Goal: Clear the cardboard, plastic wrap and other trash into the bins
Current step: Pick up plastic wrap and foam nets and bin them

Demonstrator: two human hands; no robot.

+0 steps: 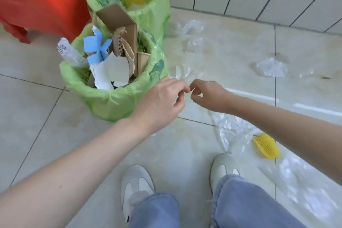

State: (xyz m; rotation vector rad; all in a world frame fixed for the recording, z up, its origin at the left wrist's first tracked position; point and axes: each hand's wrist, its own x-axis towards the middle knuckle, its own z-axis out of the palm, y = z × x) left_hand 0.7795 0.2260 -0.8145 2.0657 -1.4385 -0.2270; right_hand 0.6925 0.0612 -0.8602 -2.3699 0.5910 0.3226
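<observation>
Head view: at frame centre the left hand point(162, 98) and right hand point(207, 96) meet fingertip to fingertip, both pinching a thin sheet of clear plastic wrap point(185, 75) that rises just above them. Left of centre the near bin point(111, 98) is crammed with cardboard point(120, 24) and paper; the far bin point(148, 5), upper middle, has room. More wrap point(270, 67) lies at right, another piece point(231, 131) and a yellow scrap point(266, 146) lower right. The step looks like gathering wrap; next it likely needs bunching and dropping into the far bin.
</observation>
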